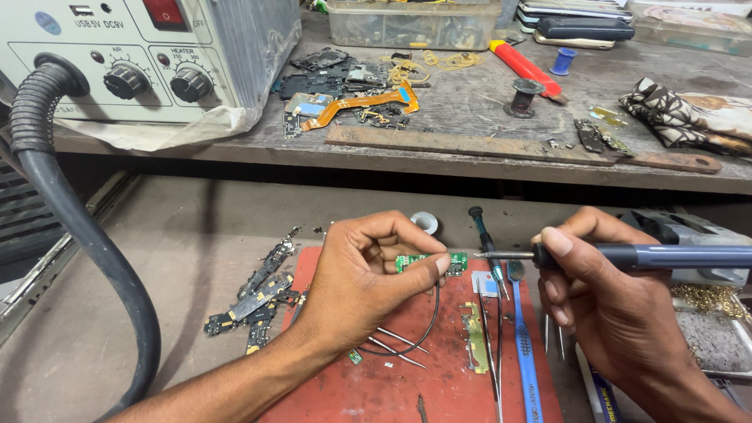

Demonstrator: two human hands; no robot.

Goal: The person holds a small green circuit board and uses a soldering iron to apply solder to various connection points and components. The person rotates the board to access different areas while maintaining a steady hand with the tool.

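The left hand [356, 282] covers most of the small green circuit board [457, 262]. The soldering iron [627, 256] handle runs off the right edge.

Your left hand [368, 274]: bare bench left of board scraps [254, 301] open. Between hands: screwdriver [487, 251], tweezers [392, 345], blue tool [525, 345] crowd mat [376, 392]. Hose [78, 235] blocks far left.

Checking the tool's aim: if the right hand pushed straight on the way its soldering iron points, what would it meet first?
Probably the small green circuit board pinched in the left hand; the soldering iron in the right hand points its tip at the board's edge, though depth is unclear.
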